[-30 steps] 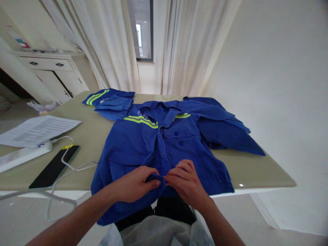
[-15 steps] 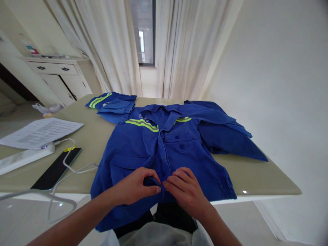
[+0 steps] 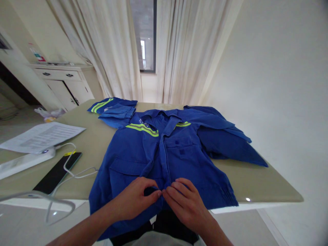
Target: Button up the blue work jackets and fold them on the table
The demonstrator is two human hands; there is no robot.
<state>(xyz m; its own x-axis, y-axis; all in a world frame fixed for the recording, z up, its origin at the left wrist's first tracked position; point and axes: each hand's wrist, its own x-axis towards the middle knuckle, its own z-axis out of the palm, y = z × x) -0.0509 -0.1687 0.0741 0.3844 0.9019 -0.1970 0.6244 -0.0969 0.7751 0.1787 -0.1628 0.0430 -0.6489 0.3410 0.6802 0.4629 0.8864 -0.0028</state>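
Observation:
A blue work jacket (image 3: 129, 147) with yellow-and-grey reflective stripes lies spread over the table, collar at the far side. Its hem hangs over the near edge. At the bottom of the front opening, my left hand (image 3: 139, 198) pinches one front edge between thumb and fingers. My right hand (image 3: 183, 201) is closed on the other front edge, its fingertips meeting those of the left. Whatever small fastening lies between the fingertips is hidden. The sleeves are folded out to both sides, elastic cuffs showing.
On the table (image 3: 258, 181) at left lie printed paper (image 3: 43, 136), a white power strip (image 3: 28, 162), a black phone-like slab (image 3: 57, 174) and a white cable (image 3: 84, 172). Behind stand a white cabinet (image 3: 69, 82) and curtains (image 3: 179, 51). A wall (image 3: 276, 85) rises at right.
The view has tilted up slightly, so everything sits a little lower. Both hands stay pinched together at the jacket's front edges, with only small finger shifts.

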